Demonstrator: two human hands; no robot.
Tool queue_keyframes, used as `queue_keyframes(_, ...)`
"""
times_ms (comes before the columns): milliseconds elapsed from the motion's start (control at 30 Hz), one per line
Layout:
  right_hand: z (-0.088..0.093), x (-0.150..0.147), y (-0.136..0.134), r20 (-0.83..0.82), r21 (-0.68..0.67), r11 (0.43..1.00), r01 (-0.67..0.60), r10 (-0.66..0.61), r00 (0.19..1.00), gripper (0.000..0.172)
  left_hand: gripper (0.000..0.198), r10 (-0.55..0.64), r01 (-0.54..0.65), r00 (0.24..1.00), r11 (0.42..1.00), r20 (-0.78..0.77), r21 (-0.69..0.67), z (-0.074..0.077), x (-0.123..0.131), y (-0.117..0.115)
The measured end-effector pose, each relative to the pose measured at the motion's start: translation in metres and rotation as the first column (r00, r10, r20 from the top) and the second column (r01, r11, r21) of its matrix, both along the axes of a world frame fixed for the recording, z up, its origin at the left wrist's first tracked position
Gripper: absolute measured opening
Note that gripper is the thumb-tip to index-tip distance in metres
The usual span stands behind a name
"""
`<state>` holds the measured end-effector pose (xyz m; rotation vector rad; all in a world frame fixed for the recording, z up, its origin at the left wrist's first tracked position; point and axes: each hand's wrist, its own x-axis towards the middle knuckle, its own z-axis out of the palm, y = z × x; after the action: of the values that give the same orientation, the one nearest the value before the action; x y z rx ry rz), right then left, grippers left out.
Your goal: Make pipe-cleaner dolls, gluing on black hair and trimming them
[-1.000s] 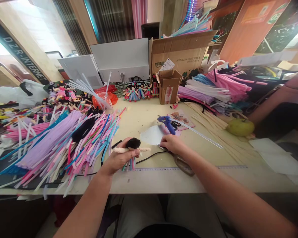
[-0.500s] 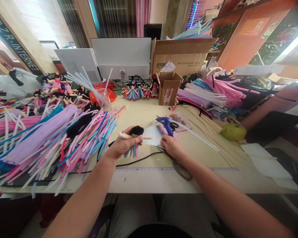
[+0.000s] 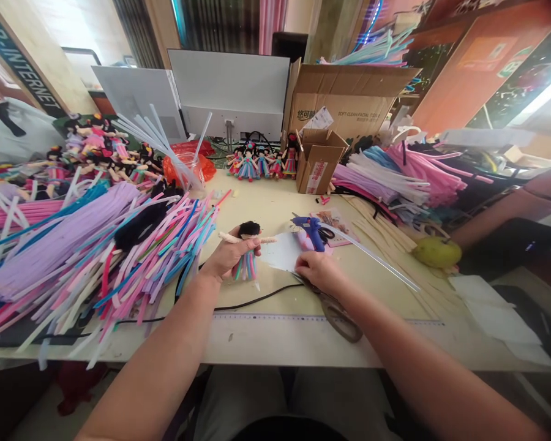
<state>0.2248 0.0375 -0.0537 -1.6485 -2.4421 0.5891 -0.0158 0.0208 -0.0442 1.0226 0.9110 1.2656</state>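
My left hand [image 3: 232, 254] is closed around a pipe-cleaner doll [image 3: 245, 264], its thumb across the body. The doll has black hair, pale arms sticking out sideways and a skirt of pink, blue and green strips. To the right, my right hand [image 3: 320, 271] has its fingers curled in. Whatever it may pinch is hidden. Just beyond its knuckles lies a blue glue gun [image 3: 310, 231] with a long clear glue stick [image 3: 376, 260] in its back. Scissors [image 3: 342, 318] lie partly under this hand. White paper [image 3: 282, 252] sits between the hands.
Pipe cleaners [image 3: 64, 245] are heaped at the left, with finished dolls [image 3: 101, 147] behind. More dolls [image 3: 250, 164] stand beside a small carton [image 3: 319, 162]. A ruler [image 3: 266, 317] and black cord [image 3: 257, 301] cross the front. A green fruit [image 3: 437, 251] sits at the right.
The doll in my left hand has turned more upright, showing more of its skirt. My right hand stays beside the glue gun. The whole view has shifted slightly.
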Motion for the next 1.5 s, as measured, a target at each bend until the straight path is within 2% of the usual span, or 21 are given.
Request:
queue_keyframes(233, 0.000, -0.013, 0.005, 0.050, 0.009, 0.997, -0.079, 0.079, 0.996, 0.012, 0.034, -0.034, 0.034, 0.999, 0.999, -0.029, -0.020, 0.000, -0.001, 0.001)
queue_keyframes(467, 0.006, -0.030, 0.007, 0.060, -0.033, 0.998, -0.057, 0.059, 0.996, 0.006, 0.036, -0.019, 0.018, 0.999, 1.000, -0.034, -0.019, -0.002, -0.002, 0.001)
queue_keyframes(567, 0.014, -0.039, 0.011, -0.008, -0.010, 0.999, -0.031, 0.031, 0.999, 0.010, 0.035, -0.004, 0.004, 1.000, 1.000, -0.028, -0.011, 0.000, 0.000, 0.001)
queue_keyframes(633, 0.027, -0.048, 0.019, -0.106, 0.043, 0.999, 0.025, -0.020, 0.994, 0.009, 0.035, 0.026, -0.026, 0.999, 1.000, -0.031, -0.007, 0.002, 0.001, 0.001)
queue_keyframes(733, 0.055, -0.066, 0.048, -0.305, 0.134, 0.977, 0.164, -0.116, 0.945, 0.009, 0.036, 0.086, -0.087, 0.996, 0.995, -0.025, -0.038, 0.003, 0.002, 0.001)
queue_keyframes(900, 0.109, -0.076, 0.128, -0.542, 0.225, 0.897, 0.380, -0.209, 0.814, 0.021, 0.039, 0.101, -0.094, 0.992, 0.990, 0.072, -0.102, 0.002, 0.006, 0.000)
queue_keyframes(1000, 0.133, -0.058, 0.179, -0.587, 0.273, 0.828, 0.489, -0.259, 0.767, 0.027, 0.039, 0.084, -0.074, 0.994, 0.989, 0.073, -0.129, 0.001, 0.011, -0.002)
queue_keyframes(1200, 0.170, -0.011, 0.264, -0.555, 0.371, 0.680, 0.632, -0.383, 0.738, 0.023, 0.040, 0.036, -0.014, 0.993, 0.984, 0.116, -0.179, 0.005, 0.021, -0.004)
queue_keyframes(1267, 0.178, -0.003, 0.284, -0.514, 0.404, 0.639, 0.654, -0.433, 0.740, 0.019, 0.039, 0.016, 0.013, 0.990, 0.980, 0.141, -0.198, 0.006, 0.021, -0.004)
queue_keyframes(1333, 0.180, 0.001, 0.300, -0.455, 0.423, 0.624, 0.657, -0.480, 0.750, 0.019, 0.039, 0.009, 0.033, 0.983, 0.973, 0.181, -0.229, 0.007, 0.020, -0.003)
queue_keyframes(1400, 0.176, 0.001, 0.310, -0.383, 0.421, 0.643, 0.640, -0.513, 0.768, 0.021, 0.044, 0.013, 0.049, 0.975, 0.961, 0.220, -0.272, 0.007, 0.018, -0.002)
queue_keyframes(1500, 0.166, -0.004, 0.317, -0.280, 0.407, 0.709, 0.576, -0.504, 0.817, 0.021, 0.052, -0.001, 0.078, 0.969, 0.951, 0.247, -0.300, 0.006, 0.013, 0.001)
